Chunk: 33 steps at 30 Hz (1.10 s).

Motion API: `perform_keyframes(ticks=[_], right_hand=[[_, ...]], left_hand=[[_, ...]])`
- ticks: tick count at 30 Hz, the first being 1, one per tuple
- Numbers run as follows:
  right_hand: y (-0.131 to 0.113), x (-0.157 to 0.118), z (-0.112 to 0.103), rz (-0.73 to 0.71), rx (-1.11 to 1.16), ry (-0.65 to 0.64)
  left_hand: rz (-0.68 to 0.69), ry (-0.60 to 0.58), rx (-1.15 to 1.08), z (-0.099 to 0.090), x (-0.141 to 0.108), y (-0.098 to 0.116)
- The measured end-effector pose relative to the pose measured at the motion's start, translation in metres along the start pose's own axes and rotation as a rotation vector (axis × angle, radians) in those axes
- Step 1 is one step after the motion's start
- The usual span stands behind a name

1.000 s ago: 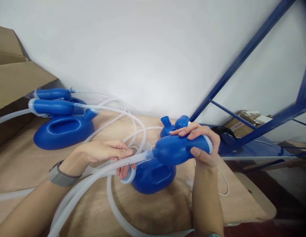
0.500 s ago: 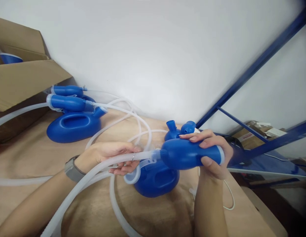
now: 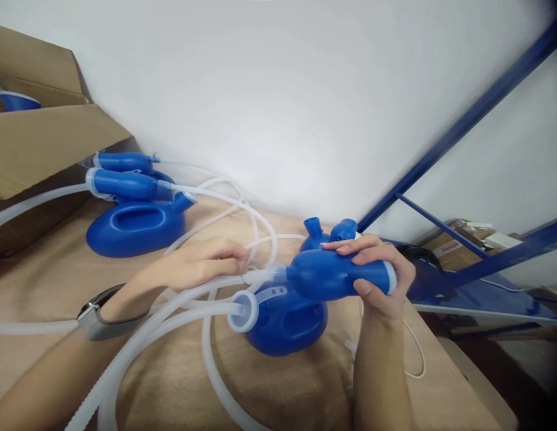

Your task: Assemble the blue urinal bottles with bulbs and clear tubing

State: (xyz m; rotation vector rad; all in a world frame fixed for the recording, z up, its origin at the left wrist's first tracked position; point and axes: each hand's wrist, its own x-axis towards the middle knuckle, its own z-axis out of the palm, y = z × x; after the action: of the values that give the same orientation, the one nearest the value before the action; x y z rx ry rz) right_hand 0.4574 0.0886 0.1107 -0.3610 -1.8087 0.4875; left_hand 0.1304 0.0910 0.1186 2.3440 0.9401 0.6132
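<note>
While the right hand (image 3: 386, 278) grips a smooth, bulbous blue plastic bottle (image 3: 320, 275) above a rounded jug (image 3: 267, 329), the left hand (image 3: 210, 261), fingers bent, meets the bottle's ribbed translucent hose (image 3: 201, 291), its grip unclear; beyond, a cardboard box (image 3: 449, 244) bears an unreadable label.

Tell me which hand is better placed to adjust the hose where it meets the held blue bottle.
Likely the left hand: it is at the hose near that joint, while the right hand grips the blue bottle.

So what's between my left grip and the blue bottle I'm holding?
In the head view, pale hose spans from your left grip to the blue bottle.
</note>
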Motion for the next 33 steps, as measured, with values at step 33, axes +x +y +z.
perform_keyframes(ticks=[33], right_hand=[[-0.005, 0.001, 0.018, 0.069, -0.041, 0.023]], left_hand=[[0.629, 0.484, 0.870, 0.041, 0.000, 0.012]])
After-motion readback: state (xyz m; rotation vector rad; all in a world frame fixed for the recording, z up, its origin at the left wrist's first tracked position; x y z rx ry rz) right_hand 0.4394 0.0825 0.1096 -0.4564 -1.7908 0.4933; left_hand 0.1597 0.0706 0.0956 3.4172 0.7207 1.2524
